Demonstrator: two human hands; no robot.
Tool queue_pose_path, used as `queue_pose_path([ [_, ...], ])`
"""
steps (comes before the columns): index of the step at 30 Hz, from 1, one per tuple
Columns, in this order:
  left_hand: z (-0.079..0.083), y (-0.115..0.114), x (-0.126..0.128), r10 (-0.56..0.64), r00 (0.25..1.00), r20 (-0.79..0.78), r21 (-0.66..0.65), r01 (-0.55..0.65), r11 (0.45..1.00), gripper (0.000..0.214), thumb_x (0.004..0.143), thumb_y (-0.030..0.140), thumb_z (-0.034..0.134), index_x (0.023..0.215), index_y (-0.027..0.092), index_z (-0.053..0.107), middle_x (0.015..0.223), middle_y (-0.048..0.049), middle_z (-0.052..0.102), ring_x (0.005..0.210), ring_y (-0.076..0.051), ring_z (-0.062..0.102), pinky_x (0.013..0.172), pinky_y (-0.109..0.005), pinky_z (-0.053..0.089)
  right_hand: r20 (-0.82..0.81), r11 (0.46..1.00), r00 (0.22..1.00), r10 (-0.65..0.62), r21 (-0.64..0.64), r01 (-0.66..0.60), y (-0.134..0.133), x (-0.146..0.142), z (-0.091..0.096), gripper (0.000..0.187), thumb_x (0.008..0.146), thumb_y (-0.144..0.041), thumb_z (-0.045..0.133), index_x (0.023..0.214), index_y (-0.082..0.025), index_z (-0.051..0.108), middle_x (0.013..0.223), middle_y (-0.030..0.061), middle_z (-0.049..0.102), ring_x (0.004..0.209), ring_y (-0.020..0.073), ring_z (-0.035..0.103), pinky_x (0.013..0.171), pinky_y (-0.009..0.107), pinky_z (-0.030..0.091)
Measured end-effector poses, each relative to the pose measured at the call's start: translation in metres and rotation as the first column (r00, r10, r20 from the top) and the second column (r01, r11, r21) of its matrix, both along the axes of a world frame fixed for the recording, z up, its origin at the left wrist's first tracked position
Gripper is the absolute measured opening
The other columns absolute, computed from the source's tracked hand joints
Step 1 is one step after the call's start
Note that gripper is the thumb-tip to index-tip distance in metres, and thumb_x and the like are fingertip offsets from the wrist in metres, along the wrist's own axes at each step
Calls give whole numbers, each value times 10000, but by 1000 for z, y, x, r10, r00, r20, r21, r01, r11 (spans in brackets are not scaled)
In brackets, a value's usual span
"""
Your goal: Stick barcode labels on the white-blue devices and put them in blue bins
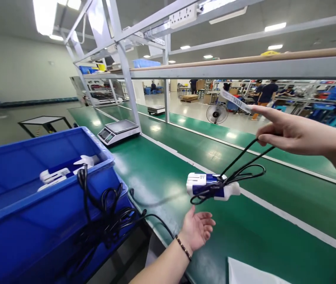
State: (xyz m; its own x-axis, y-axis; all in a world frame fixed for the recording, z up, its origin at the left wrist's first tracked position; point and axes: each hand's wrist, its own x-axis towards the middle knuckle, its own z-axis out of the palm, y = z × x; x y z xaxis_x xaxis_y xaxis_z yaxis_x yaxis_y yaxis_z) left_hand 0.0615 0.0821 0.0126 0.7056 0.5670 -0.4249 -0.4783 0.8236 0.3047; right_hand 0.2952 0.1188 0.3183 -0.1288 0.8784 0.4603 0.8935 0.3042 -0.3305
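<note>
My right hand [286, 130] pinches a looped black cable [245, 152] between thumb and fingers. From the cable hangs a white-and-blue plastic device [206, 185], tilted on its side above the green work surface, with cable coils across it. A white label strip with printed marks [236, 101] clings to the tip of my outstretched right index finger. Just below the device, my left hand [197, 229] is open, palm up with fingers loosely curled, holding nothing. I cannot tell whether its fingertips touch the hanging coil.
On the left stands a blue crate [46, 144] with similar white-and-blue devices [64, 173]; black cables [105, 221] spill over its side. A weighing scale [119, 131] sits on the green bench [156, 157]. White sheet material [251, 272] lies at the front edge. A metal frame [129, 83] rises behind.
</note>
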Motion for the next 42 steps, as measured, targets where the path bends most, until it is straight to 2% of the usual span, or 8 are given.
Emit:
queue_pose_path([
  [4,4,0,-2,-40,990,133,92,28,995,566,780,613,451,873,101,675,765,-99,710,607,-136,643,540,-215,428,76,928,940,331,-208,-310,1,-38,4,791,806,-90,512,1459,-108,65,646,-104,595,559,15,512,567,117,408],
  [11,15,17,-15,-206,900,385,388,44,921,923,554,740,600,1246,137,509,1245,-136,563,1129,-308,524,872,-423,431,27,913,959,282,-315,-259,-18,-17,-7,773,812,-193,481,1468,-140,77,679,-48,616,579,73,556,545,171,442],
  [15,15,23,-23,-107,933,345,409,-46,911,763,610,476,715,1244,118,486,1205,-131,573,1139,-275,521,1018,-416,321,-53,885,980,190,-424,-194,-33,22,-46,794,831,-439,444,1477,-183,58,712,4,635,582,134,578,498,221,456],
  [21,21,22,-31,-112,978,174,509,8,861,714,610,291,751,1249,160,462,1147,-137,587,964,-254,612,899,-414,419,-29,879,996,86,-469,-90,-36,57,-116,753,859,-474,407,1472,-222,49,734,3,610,572,147,526,557,262,444],
  [30,45,26,-44,318,886,-338,864,159,478,1112,494,186,817,1422,270,211,1406,-96,395,1246,-301,414,1047,-438,325,49,876,986,-160,-453,165,-21,64,-184,782,818,-467,389,1465,-164,68,783,58,678,618,253,616,634,372,457],
  [36,26,26,-51,258,925,-279,690,7,723,1073,522,284,798,1415,179,213,1322,-167,461,1135,-316,517,977,-470,391,-48,813,968,-248,-553,181,-41,65,-235,911,752,-567,520,1456,-170,100,771,96,697,598,289,638,569,389,505],
  [38,19,27,-57,310,890,-335,757,59,651,1069,518,271,796,1418,204,222,1348,-147,444,1166,-315,486,1004,-468,363,-67,808,958,-278,-555,196,-46,67,-244,913,727,-604,535,1449,-215,134,788,93,696,556,285,626,556,402,508],
  [42,16,22,-66,461,722,-516,856,416,307,1015,501,186,747,1406,263,294,1339,-92,469,1177,-353,440,1034,-491,302,29,870,921,-388,-319,377,-51,50,-235,819,695,-608,518,1395,-241,302,948,125,665,614,298,635,551,437,505],
])
